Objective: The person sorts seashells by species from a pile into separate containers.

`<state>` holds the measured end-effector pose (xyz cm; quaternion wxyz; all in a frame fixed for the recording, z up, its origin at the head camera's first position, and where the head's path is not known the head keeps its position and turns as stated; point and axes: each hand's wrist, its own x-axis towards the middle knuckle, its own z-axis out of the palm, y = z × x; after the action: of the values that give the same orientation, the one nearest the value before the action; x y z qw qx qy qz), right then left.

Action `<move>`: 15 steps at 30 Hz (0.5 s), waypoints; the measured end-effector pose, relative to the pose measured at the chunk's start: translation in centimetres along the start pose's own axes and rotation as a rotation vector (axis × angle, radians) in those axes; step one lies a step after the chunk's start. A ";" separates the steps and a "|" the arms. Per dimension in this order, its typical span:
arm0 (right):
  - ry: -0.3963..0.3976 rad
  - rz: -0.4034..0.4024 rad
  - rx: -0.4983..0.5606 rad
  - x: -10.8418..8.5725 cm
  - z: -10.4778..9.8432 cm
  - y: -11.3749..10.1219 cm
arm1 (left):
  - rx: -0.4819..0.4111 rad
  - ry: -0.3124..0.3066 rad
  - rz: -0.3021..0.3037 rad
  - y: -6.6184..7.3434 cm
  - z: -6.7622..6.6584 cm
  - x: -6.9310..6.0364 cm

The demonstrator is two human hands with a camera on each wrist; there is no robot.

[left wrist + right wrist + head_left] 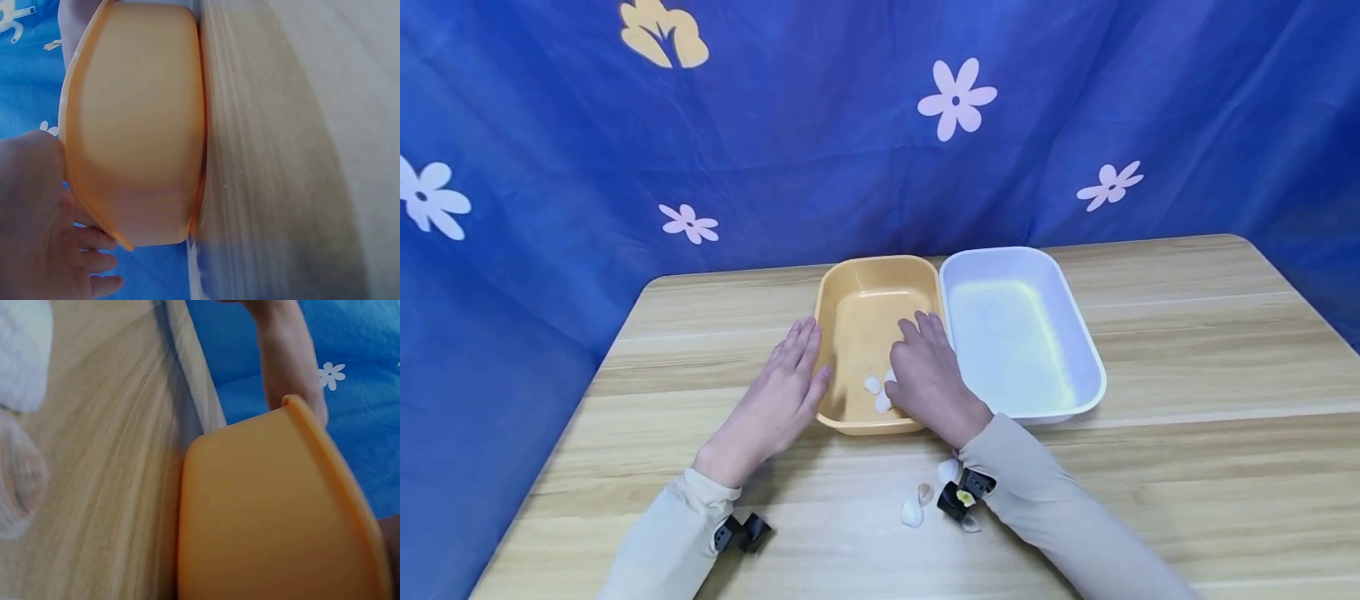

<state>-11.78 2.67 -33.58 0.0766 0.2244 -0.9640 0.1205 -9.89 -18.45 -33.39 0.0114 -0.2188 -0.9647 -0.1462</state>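
An orange-tan plastic tray [850,333] stands on the table with a few small white shells [872,385] near its front end. My left hand [775,392] lies along the tray's left side, fingers straight, touching the rim with its thumb side. In the left wrist view, that hand [37,219] is beside the tray wall [137,125]. Over the tray's right front part, my right hand [928,371] reaches down among the shells. Its thumb and index tips are hidden, so whether it pinches a shell does not show. The right wrist view shows mostly the tray's outer wall [262,512].
A white tray [1078,333] stands against the orange one on the right. Several shells [912,512] lie on the wooden table [1210,467] in front, partly under the right wrist; two blurred shells [22,475] appear close up in the right wrist view. A blue flowered curtain [820,125] hangs behind.
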 end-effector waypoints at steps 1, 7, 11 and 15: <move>-0.014 0.002 -0.029 0.1 0.0 -0.1 | 0.001 0.003 0.001 0.0 0.0 0.0; -0.070 0.005 -0.154 0.4 0.3 -0.4 | 0.007 0.021 0.008 0.0 0.2 -0.1; -0.069 0.011 -0.178 0.5 0.4 -0.4 | 0.013 0.032 0.014 -0.1 0.2 -0.1; -0.060 0.010 -0.156 0.5 0.4 -0.4 | 0.011 0.036 0.012 -0.1 0.3 -0.2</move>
<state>-12.08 2.02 -33.80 0.0643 0.2163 -0.9734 0.0388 -9.74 -18.55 -33.71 0.0308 -0.2219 -0.9638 -0.1447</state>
